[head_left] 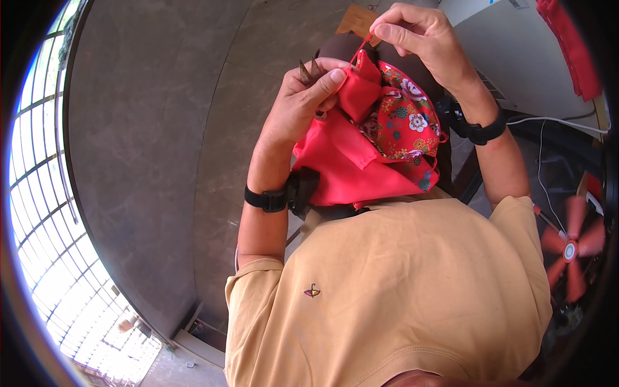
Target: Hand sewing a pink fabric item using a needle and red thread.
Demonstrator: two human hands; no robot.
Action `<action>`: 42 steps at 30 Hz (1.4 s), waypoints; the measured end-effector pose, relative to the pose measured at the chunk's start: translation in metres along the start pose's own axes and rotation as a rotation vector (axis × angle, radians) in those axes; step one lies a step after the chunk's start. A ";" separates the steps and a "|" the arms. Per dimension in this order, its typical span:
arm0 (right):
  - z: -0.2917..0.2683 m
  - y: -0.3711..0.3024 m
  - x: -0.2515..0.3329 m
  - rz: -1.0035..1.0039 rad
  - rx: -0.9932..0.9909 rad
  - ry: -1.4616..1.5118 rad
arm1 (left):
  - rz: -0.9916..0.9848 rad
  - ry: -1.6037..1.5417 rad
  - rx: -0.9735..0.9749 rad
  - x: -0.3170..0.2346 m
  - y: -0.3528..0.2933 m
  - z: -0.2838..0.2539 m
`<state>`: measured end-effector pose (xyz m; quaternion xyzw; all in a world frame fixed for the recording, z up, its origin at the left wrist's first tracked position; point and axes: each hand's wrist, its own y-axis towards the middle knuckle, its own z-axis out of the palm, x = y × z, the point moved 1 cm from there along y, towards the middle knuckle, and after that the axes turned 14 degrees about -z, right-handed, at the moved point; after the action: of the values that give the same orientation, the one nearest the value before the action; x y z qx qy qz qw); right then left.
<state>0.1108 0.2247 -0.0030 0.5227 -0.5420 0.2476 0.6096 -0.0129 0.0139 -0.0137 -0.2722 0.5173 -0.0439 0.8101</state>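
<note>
A red cloth piece (342, 161), partly plain and partly flower-printed (412, 122), lies bunched over my lap. My left hand (300, 106) pinches a plain red corner of it between thumb and fingers. Two pointed, dull metal blades (309, 71), like those of thread snips, stick out from the same hand; the rest of that tool is hidden. Farther up and to the right, my right hand (422, 39) is closed in a pinch on a thin red cord (363, 45). The cord runs taut down to the cloth corner at my left fingertips.
On the right stand a pale box-like cabinet (516, 58) with red fabric (570, 48) at its edge, a white cable (561, 122) and a red-bladed fan (569, 251). A brown-orange piece (354, 20) lies on the grey floor (225, 116). A barred window (48, 180) is at left.
</note>
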 end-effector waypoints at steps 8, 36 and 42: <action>0.027 -0.038 0.065 -0.086 -0.114 -0.393 | -0.029 0.142 -0.109 -0.021 -0.018 0.016; 0.066 -0.071 0.047 -0.042 -0.076 -0.224 | 0.111 0.111 -0.118 -0.003 -0.019 0.039; 0.038 -0.061 0.052 0.119 -0.110 -0.067 | 0.133 0.214 -0.132 0.001 -0.019 0.032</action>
<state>0.1637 0.1560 0.0168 0.4634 -0.6049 0.2355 0.6032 0.0188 0.0104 0.0049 -0.2840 0.6194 0.0152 0.7317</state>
